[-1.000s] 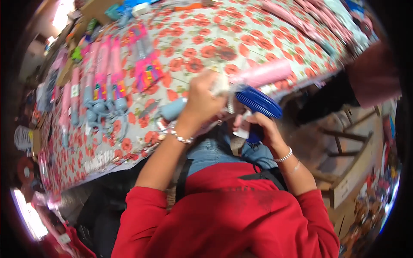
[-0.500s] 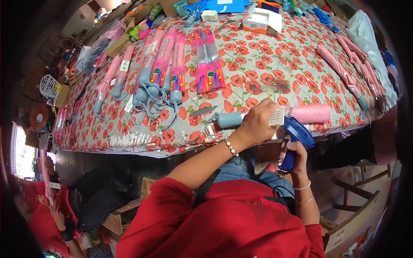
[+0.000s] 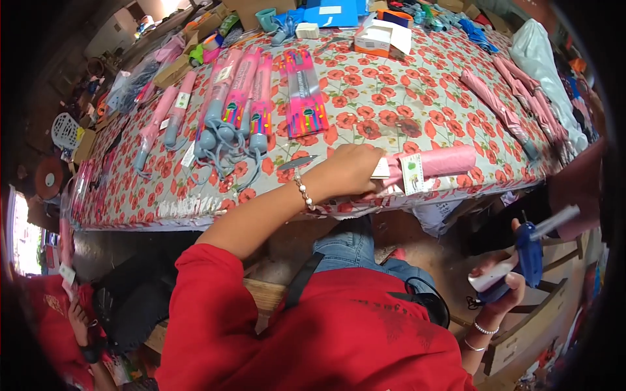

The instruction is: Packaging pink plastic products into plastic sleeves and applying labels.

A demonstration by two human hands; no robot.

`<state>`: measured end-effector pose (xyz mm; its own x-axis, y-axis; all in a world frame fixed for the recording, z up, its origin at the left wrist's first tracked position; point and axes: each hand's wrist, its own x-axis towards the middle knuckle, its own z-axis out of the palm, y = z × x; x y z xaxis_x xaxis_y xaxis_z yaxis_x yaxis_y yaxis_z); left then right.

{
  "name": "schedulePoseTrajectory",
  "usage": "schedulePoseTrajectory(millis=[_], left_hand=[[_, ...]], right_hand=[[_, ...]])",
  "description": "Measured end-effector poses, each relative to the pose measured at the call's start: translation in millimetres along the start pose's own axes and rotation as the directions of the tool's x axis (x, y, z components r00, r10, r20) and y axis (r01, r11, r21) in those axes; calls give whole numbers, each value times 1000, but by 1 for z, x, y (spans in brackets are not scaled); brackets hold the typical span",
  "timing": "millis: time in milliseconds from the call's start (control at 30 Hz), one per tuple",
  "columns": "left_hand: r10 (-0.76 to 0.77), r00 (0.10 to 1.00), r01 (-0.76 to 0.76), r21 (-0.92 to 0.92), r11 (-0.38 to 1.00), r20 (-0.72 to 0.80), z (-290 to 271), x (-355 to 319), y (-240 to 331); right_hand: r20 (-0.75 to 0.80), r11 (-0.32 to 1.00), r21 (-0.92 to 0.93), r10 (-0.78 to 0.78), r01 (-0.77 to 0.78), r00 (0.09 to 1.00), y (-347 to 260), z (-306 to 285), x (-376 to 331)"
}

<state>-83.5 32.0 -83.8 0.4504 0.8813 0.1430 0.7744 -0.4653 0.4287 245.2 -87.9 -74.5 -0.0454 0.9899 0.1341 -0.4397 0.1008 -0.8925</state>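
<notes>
At the near edge of a table (image 3: pixel 404 98) covered with a red-poppy cloth, head view: the left hand (image 3: pixel 355 173) rests on the end of a folded pink umbrella (image 3: pixel 433 163), which lies flat along the table edge and bears a small white label with a green mark. The fingers (image 3: pixel 365 189) are curled together over the umbrella's near end, pressing it to the cloth; a bead bracelet circles the wrist. Just left of the hand lies a small grey blade-like tool (image 3: pixel 297 161), apart from the fingers. Below the table level and well to the right, the right hand (image 3: pixel 502 293) holds a blue glue gun (image 3: pixel 528 254) by its handle, fingers wrapped closed around it, nozzle pointing up and to the right. Farther back on the left of the table, a row of pink umbrellas with grey-blue handles (image 3: pixel 228 124) lies side by side, with flat pink packets (image 3: pixel 305 101) beside them. At the right edge lie further slim pink umbrellas (image 3: pixel 515 104) next to a pale plastic bag (image 3: pixel 544 65). Small cartons (image 3: pixel 381 39) stand at the far edge. The person wears a red top.
</notes>
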Motion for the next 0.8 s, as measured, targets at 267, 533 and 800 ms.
schedulePoseTrajectory(millis=[267, 533, 800], left_hand=[[-294, 941, 167, -525, 835, -169, -15, -31, 8], [-476, 734, 74, -641, 764, -484, -61, -12, -40], [-357, 427, 447, -149, 882, -831, -175, -153, -150]], right_hand=[[64, 989, 41, 138, -141, 988, 18, 19, 7], [91, 958, 34, 281, -285, 955, 33, 25, 25], [69, 939, -31, 343, -342, 937, 44, 27, 22]])
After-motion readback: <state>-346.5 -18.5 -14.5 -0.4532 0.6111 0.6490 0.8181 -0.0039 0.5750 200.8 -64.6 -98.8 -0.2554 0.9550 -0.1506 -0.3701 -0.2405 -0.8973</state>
